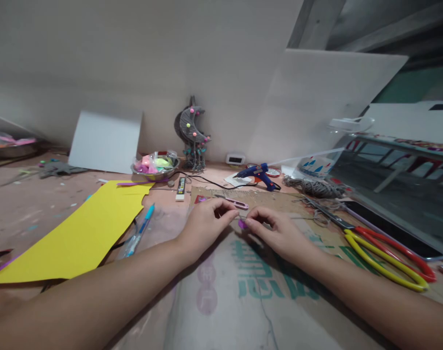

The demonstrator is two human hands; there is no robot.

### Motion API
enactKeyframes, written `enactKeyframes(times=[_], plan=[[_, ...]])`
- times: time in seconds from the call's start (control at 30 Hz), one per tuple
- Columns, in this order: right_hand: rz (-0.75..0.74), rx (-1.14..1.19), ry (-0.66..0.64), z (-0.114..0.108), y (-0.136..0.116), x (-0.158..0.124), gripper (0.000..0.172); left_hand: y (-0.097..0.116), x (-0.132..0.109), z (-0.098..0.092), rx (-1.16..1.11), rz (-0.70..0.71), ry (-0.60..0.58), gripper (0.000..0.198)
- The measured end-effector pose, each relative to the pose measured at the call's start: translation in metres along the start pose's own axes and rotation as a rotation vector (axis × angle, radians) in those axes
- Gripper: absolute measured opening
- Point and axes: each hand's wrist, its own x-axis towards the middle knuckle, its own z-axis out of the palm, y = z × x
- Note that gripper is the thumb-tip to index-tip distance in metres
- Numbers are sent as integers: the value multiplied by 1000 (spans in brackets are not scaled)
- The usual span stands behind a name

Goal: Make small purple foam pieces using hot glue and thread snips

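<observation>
My left hand and my right hand meet over a sheet of printed cardboard in the middle of the table. Both have their fingers pinched together round a small purple piece held between them. Just beyond the fingertips lies a small pink thread snipper. Most of the purple piece is hidden by my fingers.
A yellow paper sheet and a blue pen lie to the left. Red and yellow scissors, a phone and grey twine lie to the right. A blue glue gun, a bowl of coloured bits and a crescent ornament stand at the back.
</observation>
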Motion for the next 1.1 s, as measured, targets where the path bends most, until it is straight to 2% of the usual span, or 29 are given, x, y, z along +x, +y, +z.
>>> enactKeyframes(times=[0.4, 0.73, 0.9, 1.1], plan=[[-9, -30, 79, -2, -2, 0, 21, 5, -4, 3, 14, -22, -93, 12], [-13, 4, 97, -4, -5, -1, 23, 8, -6, 5, -3, -53, -110, 14], [-35, -8, 94, -4, -5, -1, 22, 6, -5, 4, 29, -13, -136, 17], [-36, -19, 89, -4, -4, -2, 24, 1, -2, 1, 56, 77, -71, 26]])
